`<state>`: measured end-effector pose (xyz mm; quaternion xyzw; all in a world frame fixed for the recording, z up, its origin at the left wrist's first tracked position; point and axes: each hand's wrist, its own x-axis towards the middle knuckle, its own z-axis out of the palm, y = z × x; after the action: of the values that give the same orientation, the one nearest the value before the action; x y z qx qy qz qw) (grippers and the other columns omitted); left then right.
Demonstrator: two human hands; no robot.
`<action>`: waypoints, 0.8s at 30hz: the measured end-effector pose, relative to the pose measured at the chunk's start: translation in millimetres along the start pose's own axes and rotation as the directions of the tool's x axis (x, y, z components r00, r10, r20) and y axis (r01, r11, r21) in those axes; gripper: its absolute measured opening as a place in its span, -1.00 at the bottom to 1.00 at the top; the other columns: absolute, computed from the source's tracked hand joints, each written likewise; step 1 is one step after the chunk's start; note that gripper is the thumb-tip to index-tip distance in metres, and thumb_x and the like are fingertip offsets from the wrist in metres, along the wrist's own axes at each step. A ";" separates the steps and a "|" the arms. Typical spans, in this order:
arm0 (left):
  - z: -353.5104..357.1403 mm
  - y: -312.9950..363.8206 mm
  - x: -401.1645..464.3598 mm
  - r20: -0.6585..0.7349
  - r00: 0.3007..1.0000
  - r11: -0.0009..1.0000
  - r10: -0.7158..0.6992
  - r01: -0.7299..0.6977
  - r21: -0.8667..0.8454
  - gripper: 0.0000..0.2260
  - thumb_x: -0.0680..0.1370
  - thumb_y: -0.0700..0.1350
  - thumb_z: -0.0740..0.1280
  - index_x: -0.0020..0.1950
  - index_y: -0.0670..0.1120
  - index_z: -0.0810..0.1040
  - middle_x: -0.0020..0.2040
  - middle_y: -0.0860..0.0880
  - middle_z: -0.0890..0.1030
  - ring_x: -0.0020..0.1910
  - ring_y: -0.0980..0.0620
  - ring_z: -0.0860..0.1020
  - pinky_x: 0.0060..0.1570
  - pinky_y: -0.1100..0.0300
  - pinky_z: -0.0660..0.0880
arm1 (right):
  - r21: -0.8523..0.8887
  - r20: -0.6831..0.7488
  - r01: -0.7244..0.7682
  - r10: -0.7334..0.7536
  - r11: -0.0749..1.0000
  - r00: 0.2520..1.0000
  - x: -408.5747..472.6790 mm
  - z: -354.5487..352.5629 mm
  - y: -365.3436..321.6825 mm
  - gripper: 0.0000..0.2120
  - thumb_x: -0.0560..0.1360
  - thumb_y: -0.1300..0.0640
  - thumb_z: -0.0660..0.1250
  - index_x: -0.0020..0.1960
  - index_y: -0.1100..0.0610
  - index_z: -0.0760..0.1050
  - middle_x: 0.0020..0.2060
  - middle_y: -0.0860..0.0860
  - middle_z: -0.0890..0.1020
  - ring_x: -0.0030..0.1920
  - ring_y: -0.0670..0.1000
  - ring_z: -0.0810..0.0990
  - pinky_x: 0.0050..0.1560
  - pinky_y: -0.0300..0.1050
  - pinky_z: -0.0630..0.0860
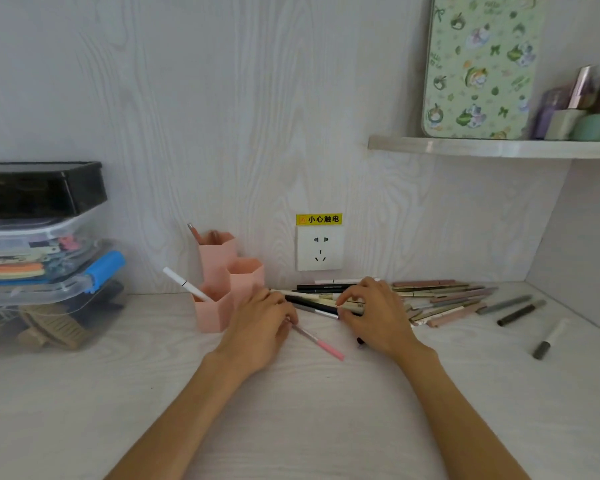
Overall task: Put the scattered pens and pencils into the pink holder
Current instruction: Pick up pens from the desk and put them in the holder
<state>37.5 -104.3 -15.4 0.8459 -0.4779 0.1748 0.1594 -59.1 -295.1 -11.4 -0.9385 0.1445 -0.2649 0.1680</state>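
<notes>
Head view of a pale wood-grain surface [291,427] meeting a matching back wall. The pink plastic holder of three hexagonal cells [222,289] stands near the surface's back edge, left of centre; a white pen [186,284] leans out of its front cell toward the left, and a pink pencil with a metal end [193,232] rises from the tall rear cell. The left hand [260,323] rests palm-down just right of the holder, its grip closed on a slim pink-ended pen [321,344] that lies slanted on the surface. The right hand [378,313] lies over the heap of scattered pens and pencils [440,299] along the back edge, thumb and forefinger pinched on a cream-barrelled pen [352,306]; black pens [319,288] run between the two hands. Toward the right edge lie two grey markers [515,308] and, apart from them, a white marker with a grey cap [551,337]. A white wall socket under a yellow label [319,247] sits above the heap. Stacked clear storage boxes [45,265] occupy the left edge; a wall shelf [492,147] carries a green patterned tin [478,64].
</notes>
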 end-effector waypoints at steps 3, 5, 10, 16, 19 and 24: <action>-12.1 -4.8 -7.3 0.060 0.998 0.996 0.027 -0.022 -0.088 -0.90 0.54 -0.04 0.29 0.01 0.09 0.57 0.01 0.14 0.56 0.10 0.12 0.41 0.08 0.24 0.31 | 0.020 -0.059 -0.040 0.041 0.999 0.997 1.6 1.1 3.2 -0.84 0.50 0.13 0.27 0.01 -0.02 0.58 -0.06 -0.01 0.57 0.05 0.03 0.46 0.04 -0.10 0.38; -16.7 -5.5 -13.4 0.086 0.995 0.987 0.044 -0.030 -0.157 -0.91 0.53 -0.06 0.30 0.00 0.06 0.58 -0.04 0.10 0.59 0.03 0.12 0.49 0.05 0.19 0.42 | 0.046 -0.138 -0.088 0.094 0.995 0.986 3.6 0.4 6.3 -0.78 0.53 0.22 0.20 0.06 0.04 0.57 -0.03 0.05 0.61 0.03 0.07 0.48 0.03 -0.03 0.45; -19.7 -5.1 -19.4 0.086 0.996 0.983 -0.033 0.048 -0.179 -0.74 0.54 0.05 0.30 0.19 0.03 0.56 0.09 0.09 0.59 0.07 0.15 0.51 0.08 0.28 0.43 | -0.008 -0.151 -0.151 0.148 0.989 0.977 14.6 -4.1 19.0 -0.73 0.54 0.27 0.17 0.16 0.10 0.55 0.08 0.11 0.63 0.11 0.14 0.49 0.07 0.01 0.47; -16.5 -8.7 -28.1 0.136 0.989 0.998 -0.064 0.064 0.006 -0.69 0.61 -0.12 0.13 0.32 0.08 0.44 0.30 0.13 0.46 0.30 0.09 0.38 0.15 0.18 0.37 | -0.154 0.206 0.002 0.030 0.988 0.978 37.8 -8.5 23.3 -0.70 0.60 0.17 0.09 0.25 0.00 0.48 0.22 0.05 0.51 0.20 0.11 0.45 0.15 0.05 0.43; -20.3 -5.2 -26.3 0.101 0.988 0.993 -0.113 0.114 -0.007 -0.72 0.59 -0.13 0.16 0.25 0.09 0.50 0.21 0.11 0.54 0.21 0.05 0.45 0.01 0.16 0.40 | -0.232 0.249 0.076 -0.017 0.970 0.968 47.2 -10.3 16.1 -0.75 0.59 0.07 0.15 0.20 -0.01 0.52 0.13 0.06 0.52 0.15 0.10 0.48 0.07 0.01 0.43; -29.3 -3.9 -27.7 0.061 0.942 0.944 -0.329 0.327 0.036 -0.74 0.50 0.14 0.28 -0.04 -0.01 0.60 -0.04 0.05 0.59 0.01 0.02 0.53 -0.16 0.18 0.42 | -0.231 0.305 0.054 0.020 0.971 0.952 58.1 -8.6 1.1 -0.77 0.56 -0.02 0.21 0.08 0.05 0.58 0.05 0.03 0.59 0.04 0.09 0.56 -0.11 -0.09 0.39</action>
<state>23.3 -68.7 -2.2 0.9209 -0.3333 0.1238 0.1597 -16.5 -319.1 21.2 -0.9826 0.1392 -0.0992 0.0728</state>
